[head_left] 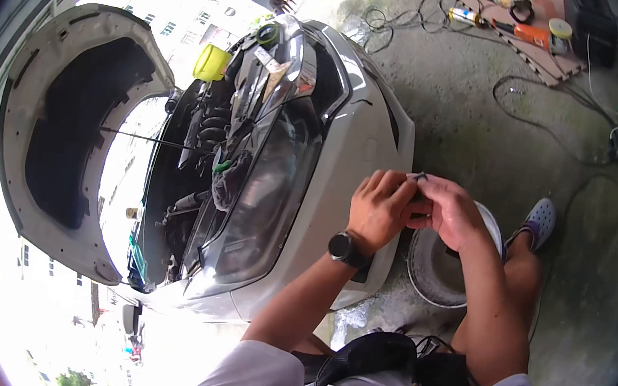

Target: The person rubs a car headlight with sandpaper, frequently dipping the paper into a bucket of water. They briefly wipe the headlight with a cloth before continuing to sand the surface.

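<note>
Left hand (378, 211) and right hand (455, 211) both pinching small dark piece (422, 177) near bucket (423, 265) rim. Mostly hidden, so unsure: probably light, maybe pliable; hold by edges, fingertips only.

Bumper (367, 150) looked smooth, glossy. Headlight cover (264, 195): shiny, clear plastic. Hood lining (75, 122) appeared matt. Bucket (414, 271) looked plastic, smooth at rim. Rumpled cloth (228, 189) seemed matt. Yellow tub (211, 63): smooth plastic. Floor (453, 87) was rough, concrete-like.
</note>
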`<state>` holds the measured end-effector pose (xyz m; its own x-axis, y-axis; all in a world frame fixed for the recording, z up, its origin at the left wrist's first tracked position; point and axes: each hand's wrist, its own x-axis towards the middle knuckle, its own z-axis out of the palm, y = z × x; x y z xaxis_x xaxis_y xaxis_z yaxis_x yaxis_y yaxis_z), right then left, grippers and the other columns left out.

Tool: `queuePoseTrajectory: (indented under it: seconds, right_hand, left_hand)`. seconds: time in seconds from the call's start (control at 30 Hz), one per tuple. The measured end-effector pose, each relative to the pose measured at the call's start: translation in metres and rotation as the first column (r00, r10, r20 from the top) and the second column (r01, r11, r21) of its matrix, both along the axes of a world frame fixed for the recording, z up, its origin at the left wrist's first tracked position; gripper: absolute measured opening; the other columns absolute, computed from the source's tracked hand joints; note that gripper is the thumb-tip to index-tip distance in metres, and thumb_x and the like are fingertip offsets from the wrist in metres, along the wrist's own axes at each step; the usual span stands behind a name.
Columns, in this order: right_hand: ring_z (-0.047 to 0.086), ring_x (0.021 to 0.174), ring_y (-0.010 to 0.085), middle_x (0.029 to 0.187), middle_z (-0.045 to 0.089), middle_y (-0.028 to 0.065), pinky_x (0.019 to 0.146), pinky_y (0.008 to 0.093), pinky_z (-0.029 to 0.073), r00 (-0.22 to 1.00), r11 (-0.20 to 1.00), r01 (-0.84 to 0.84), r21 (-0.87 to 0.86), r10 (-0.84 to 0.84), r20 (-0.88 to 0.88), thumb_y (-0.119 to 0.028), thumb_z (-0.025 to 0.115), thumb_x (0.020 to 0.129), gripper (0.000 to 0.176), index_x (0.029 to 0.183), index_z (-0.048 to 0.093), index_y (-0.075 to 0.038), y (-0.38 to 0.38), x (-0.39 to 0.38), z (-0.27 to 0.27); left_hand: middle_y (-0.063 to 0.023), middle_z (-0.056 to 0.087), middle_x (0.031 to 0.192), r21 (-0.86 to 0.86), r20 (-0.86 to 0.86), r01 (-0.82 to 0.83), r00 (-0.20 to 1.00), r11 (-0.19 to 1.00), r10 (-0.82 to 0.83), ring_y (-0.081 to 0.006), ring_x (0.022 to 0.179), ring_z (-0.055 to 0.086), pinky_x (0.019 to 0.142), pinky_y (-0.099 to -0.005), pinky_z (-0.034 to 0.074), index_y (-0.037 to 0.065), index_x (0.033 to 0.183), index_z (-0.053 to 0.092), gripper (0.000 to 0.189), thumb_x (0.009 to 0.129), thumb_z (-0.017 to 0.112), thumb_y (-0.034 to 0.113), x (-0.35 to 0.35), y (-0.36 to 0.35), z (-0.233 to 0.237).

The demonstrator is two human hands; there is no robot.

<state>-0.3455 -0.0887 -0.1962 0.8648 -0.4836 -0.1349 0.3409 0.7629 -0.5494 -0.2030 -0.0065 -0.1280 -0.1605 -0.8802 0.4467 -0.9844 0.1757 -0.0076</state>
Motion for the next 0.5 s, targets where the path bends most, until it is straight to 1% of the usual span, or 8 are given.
queuePoseTrajectory:
  seconds: [0.03,0.07,0.13,0.23,0.3,0.4,0.47,0.5]
  right_hand:
    - [0.074,0.09,0.0193,0.103,0.073,0.0067,0.074,0.0357,0.059,1.0,1.0,-0.009,0.007,0.009,0.011,-0.031,0.056,0.104,0.032,0.123,0.066,-0.007,0.0,0.0,-0.002]
    - [0.074,0.09,0.0193,0.103,0.073,0.0067,0.074,0.0357,0.059,1.0,1.0,-0.011,-0.006,0.011,0.012,-0.031,0.056,0.104,0.032,0.123,0.066,-0.007,-0.001,-0.001,-0.001]
    - [0.073,0.089,0.0196,0.104,0.072,0.0066,0.073,0.0358,0.059,0.992,0.996,0.087,0.031,-0.084,-0.09,-0.021,0.055,0.101,0.028,0.123,0.066,-0.007,-0.005,-0.005,-0.002]
    - [0.071,0.09,0.0196,0.106,0.072,0.0062,0.071,0.0341,0.058,0.964,0.973,0.226,0.044,-0.217,-0.153,-0.018,0.056,0.098,0.026,0.12,0.065,-0.009,-0.016,-0.009,-0.012]
    - [0.069,0.091,0.0179,0.106,0.071,0.0051,0.072,0.0322,0.056,0.914,0.925,0.375,0.066,-0.357,-0.191,-0.019,0.059,0.096,0.021,0.115,0.064,-0.011,-0.019,-0.009,-0.014]
    - [0.067,0.089,0.0166,0.106,0.07,0.0036,0.073,0.0313,0.055,0.861,0.882,0.466,0.068,-0.433,-0.267,-0.018,0.063,0.095,0.019,0.113,0.062,-0.012,-0.023,-0.007,-0.019]
    - [0.066,0.089,0.016,0.105,0.069,0.0028,0.074,0.0309,0.054,0.86,0.881,0.469,0.065,-0.438,-0.261,-0.019,0.064,0.095,0.018,0.112,0.062,-0.012,-0.023,-0.007,-0.017]
    - [0.065,0.089,0.0153,0.105,0.068,0.0021,0.074,0.0305,0.054,0.859,0.879,0.472,0.062,-0.443,-0.258,-0.019,0.065,0.094,0.018,0.11,0.062,-0.012,-0.024,-0.008,-0.016]
  left_hand:
    - [-0.0062,0.069,0.114,0.127,-0.007,0.005,1.0,0.992,-0.004,-0.0299,0.103,0.068,0.084,-0.0406,0.056,0.012,0.113,0.072,0.039,0.078,0.082,0.024,0.003,0.007,0.007]
    - [-0.0062,0.069,0.114,0.114,-0.006,0.002,1.0,0.993,-0.002,-0.0299,0.103,0.068,0.084,-0.0406,0.056,0.012,0.113,0.072,0.039,0.078,0.082,0.024,0.008,0.016,0.015]
    - [-0.0092,0.066,0.128,0.145,0.079,0.005,0.997,0.989,-0.017,-0.0312,0.117,0.064,0.098,-0.0471,0.05,0.013,0.117,0.072,0.044,0.079,0.084,0.032,0.021,0.035,0.044]
    - [-0.0098,0.06,0.143,-0.098,0.445,-0.463,0.772,0.881,0.455,-0.0323,0.135,0.052,0.11,-0.0586,0.039,0.011,0.122,0.07,0.051,0.082,0.083,0.039,0.085,0.082,0.082]
    - [-0.0109,0.057,0.146,-0.307,0.399,-0.659,0.566,0.687,0.721,-0.0331,0.14,0.047,0.109,-0.0577,0.04,0.01,0.123,0.07,0.047,0.086,0.081,0.037,0.118,0.104,0.112]
    - [-0.0125,0.06,0.138,-0.431,0.382,-0.66,0.484,0.616,0.787,-0.0333,0.129,0.056,0.107,-0.0519,0.043,0.013,0.126,0.066,0.046,0.088,0.078,0.036,0.168,0.135,0.128]
    - [-0.0137,0.066,0.123,-0.046,0.131,-0.853,0.51,0.519,0.85,-0.0335,0.114,0.063,0.098,-0.0462,0.049,0.01,0.124,0.066,0.044,0.088,0.078,0.031,0.177,0.143,0.136]
    - [-0.0132,0.067,0.109,-0.144,0.157,-0.736,0.643,0.662,0.749,-0.0337,0.101,0.067,0.091,-0.0448,0.051,0.008,0.12,0.066,0.039,0.088,0.077,0.026,0.178,0.143,0.141]
